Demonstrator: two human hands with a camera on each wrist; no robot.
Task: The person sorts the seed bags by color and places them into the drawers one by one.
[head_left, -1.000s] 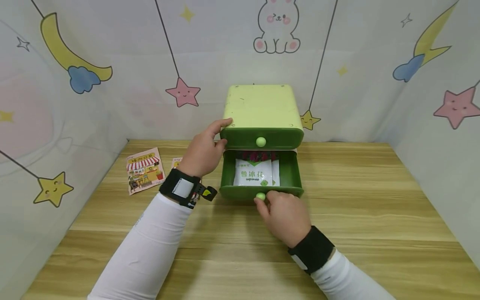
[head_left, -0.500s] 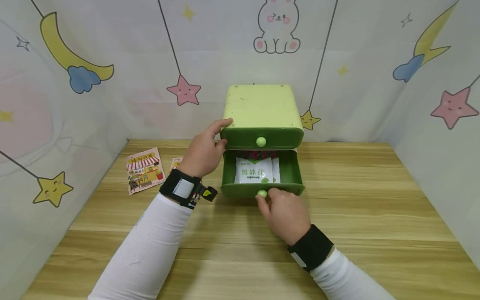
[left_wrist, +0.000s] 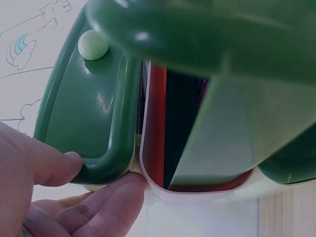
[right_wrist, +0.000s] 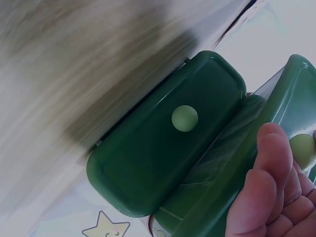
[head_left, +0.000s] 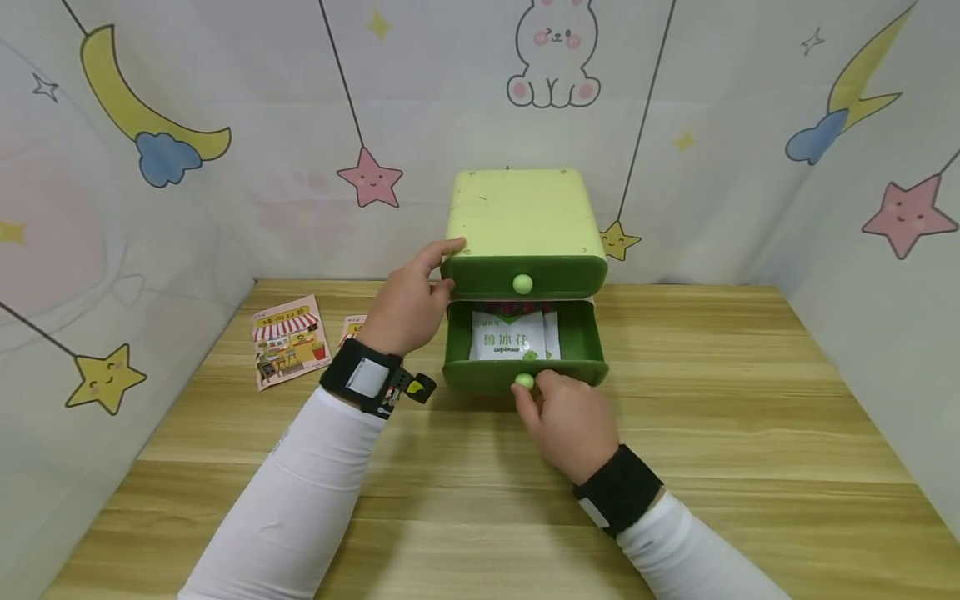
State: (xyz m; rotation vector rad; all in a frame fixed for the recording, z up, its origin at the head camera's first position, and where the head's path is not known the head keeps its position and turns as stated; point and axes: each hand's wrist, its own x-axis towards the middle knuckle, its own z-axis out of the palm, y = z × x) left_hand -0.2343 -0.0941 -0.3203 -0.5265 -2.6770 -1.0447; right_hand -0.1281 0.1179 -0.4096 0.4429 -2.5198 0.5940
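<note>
A small drawer cabinet with a light yellow-green top stands at the back of the table. My left hand grips its upper left corner, the thumb on the front of the top drawer and fingers against the side. My right hand pinches the round pale-green knob of the middle drawer, which sticks partway out. Inside lie a white packet with green print and another packet partly beneath it. The bottom drawer is pushed in, its front seen in the right wrist view.
A pink packet with a shop picture lies on the wooden table to the left. Another pink packet is mostly hidden behind my left hand. A printed cloth wall stands close behind the cabinet.
The middle drawer has slid a little way inward, away from me, my right hand moving with its knob. More of the packets' far end is now covered. My left hand stays in place.
</note>
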